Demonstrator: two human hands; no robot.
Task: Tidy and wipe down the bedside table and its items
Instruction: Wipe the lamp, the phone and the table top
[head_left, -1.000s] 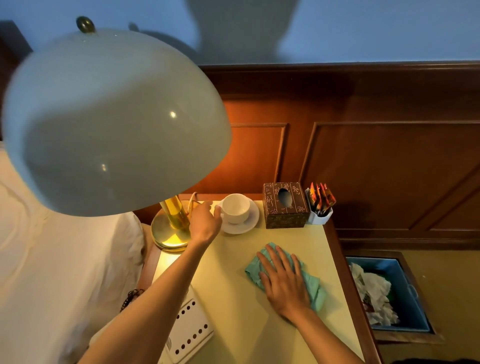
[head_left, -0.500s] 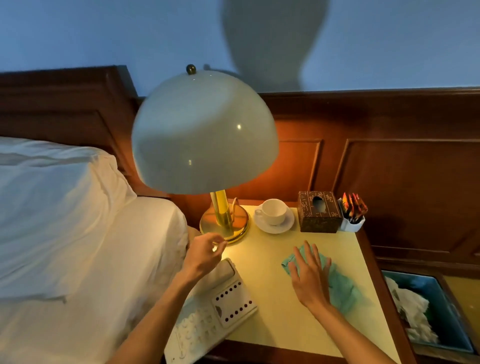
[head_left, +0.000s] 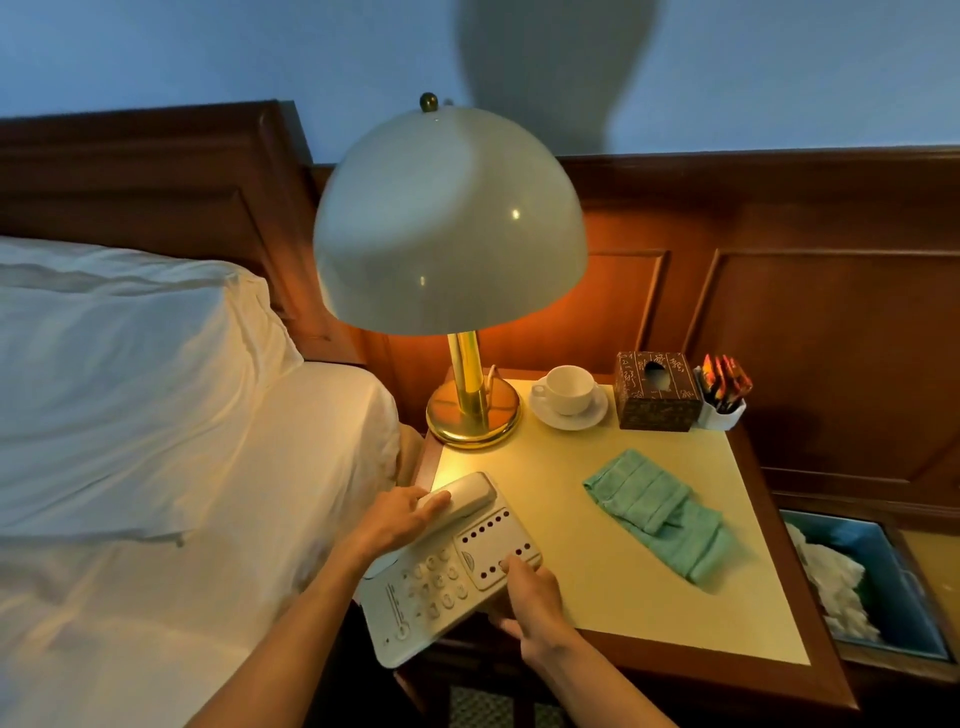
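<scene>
**Both hands on the phone at the table's front corner**

The left hand curls over the handset of the white telephone, while the right hand grips the phone's right front edge, thumb on the button panel. The phone overhangs the front left corner of the bedside table, beside the bed. A folded green cloth lies alone on the tabletop, apart from both hands. Along the back stand a brass lamp, a cup on its saucer, a patterned tissue box and a sachet holder. A bin with white paper sits right of the table. The box's markings and the phone's print are too small to read.
</scene>
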